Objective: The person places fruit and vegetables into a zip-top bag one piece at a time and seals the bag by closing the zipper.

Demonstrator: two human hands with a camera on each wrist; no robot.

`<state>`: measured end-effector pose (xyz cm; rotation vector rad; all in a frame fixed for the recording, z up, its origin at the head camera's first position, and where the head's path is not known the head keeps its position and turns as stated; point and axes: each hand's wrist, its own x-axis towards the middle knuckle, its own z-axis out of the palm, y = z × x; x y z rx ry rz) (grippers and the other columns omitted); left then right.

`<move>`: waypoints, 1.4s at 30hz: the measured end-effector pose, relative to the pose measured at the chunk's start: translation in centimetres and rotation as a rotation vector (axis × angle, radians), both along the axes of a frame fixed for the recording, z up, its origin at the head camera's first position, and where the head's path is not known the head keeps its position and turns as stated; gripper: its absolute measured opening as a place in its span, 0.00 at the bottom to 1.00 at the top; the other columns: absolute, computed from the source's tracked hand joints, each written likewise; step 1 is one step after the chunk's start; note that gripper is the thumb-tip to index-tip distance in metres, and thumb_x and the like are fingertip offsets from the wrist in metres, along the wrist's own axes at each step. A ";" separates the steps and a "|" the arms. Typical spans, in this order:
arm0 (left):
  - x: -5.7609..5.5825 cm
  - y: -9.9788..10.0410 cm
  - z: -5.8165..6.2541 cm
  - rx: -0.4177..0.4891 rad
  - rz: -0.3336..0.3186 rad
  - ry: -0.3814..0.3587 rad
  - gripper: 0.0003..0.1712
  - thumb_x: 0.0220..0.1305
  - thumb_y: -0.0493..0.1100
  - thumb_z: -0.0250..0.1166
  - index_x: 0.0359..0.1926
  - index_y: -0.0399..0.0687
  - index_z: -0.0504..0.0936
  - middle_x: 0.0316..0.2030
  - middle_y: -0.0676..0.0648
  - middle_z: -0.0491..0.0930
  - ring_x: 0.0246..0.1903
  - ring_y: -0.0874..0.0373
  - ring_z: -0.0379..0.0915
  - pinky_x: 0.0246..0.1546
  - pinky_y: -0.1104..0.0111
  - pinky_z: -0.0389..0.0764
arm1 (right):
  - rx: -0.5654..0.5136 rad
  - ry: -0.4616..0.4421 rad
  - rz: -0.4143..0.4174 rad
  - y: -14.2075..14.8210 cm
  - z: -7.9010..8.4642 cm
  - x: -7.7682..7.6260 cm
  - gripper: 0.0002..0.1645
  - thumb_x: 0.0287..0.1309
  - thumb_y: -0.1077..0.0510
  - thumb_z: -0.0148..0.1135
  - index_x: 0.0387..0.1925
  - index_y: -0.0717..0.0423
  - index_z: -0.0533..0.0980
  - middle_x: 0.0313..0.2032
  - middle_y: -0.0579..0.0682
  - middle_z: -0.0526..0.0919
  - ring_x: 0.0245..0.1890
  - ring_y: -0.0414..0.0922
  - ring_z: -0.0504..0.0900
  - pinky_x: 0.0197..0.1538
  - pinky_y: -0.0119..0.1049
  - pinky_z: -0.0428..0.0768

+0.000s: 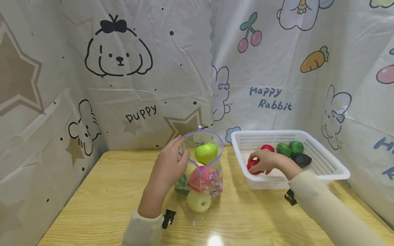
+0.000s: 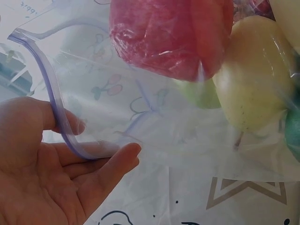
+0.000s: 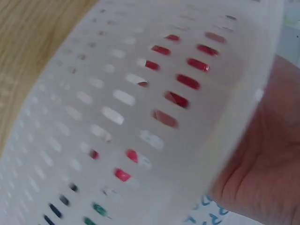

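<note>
My left hand (image 1: 168, 162) is partly curled, thumb and fingers pinching the left side of the purple zip rim (image 2: 56, 107) of the clear bag (image 1: 196, 218), whose mouth gapes. That edge looks thin and slick: if the pinch loosened, I judge the mouth could fold in and the whole load slump over on the bench (image 1: 101, 191). Inside, a pale yellow fruit (image 1: 199, 201) sits low, a pink-red fruit (image 1: 197, 181) above it, and a bright green fruit (image 1: 206, 153) highest, close to the opening. That top one worries me most, since a knock at the mouth could tip it out, and a forced fit could strain the plastic.

Across to the right, apart from the bag, the white basket (image 1: 264, 185) stands on the bench. My right hand (image 1: 265, 160) reaches into its left end, fingers and thumb curled round a red round fruit (image 1: 253, 167); the right wrist view is mostly slotted wall, so I cannot tell how firm the hold is. A weak fingertip hold could let it roll free, and too low a lift could catch the rim and drag the basket. The second red fruit (image 1: 267, 148) lies just behind that hand and could be nudged. Farther right, two green fruits (image 1: 284, 149) and a dark oval fruit (image 1: 301, 160) could roll if the basket tilted
</note>
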<state>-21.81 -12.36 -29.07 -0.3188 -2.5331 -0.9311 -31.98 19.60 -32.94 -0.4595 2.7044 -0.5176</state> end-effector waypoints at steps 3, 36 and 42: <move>0.3 -0.1 -0.1 0.002 0.003 -0.034 0.28 0.66 0.47 0.47 0.63 0.38 0.67 0.67 0.40 0.64 0.11 0.59 0.60 0.40 0.59 0.76 | -0.036 0.068 0.033 -0.3 0.8 0.3 0.22 0.47 0.53 0.68 0.45 0.56 0.76 0.35 0.54 0.79 0.31 0.46 0.76 0.30 0.42 0.86; 0.0 -0.2 -0.5 -0.003 0.025 0.077 0.26 0.63 0.44 0.50 0.59 0.37 0.73 0.63 0.39 0.70 0.17 0.63 0.69 0.31 0.63 0.80 | -0.374 0.679 0.445 -13.0 8.7 5.6 0.28 0.48 0.56 0.68 0.53 0.53 0.74 0.43 0.51 0.81 0.36 0.40 0.78 0.31 0.33 0.84; 0.0 -0.1 -0.2 -0.007 0.017 0.065 0.26 0.63 0.45 0.50 0.60 0.37 0.72 0.64 0.38 0.69 0.12 0.64 0.65 0.21 0.69 0.76 | -0.368 0.676 0.458 -13.4 8.6 5.8 0.29 0.48 0.56 0.68 0.54 0.54 0.73 0.43 0.51 0.81 0.36 0.40 0.78 0.31 0.33 0.84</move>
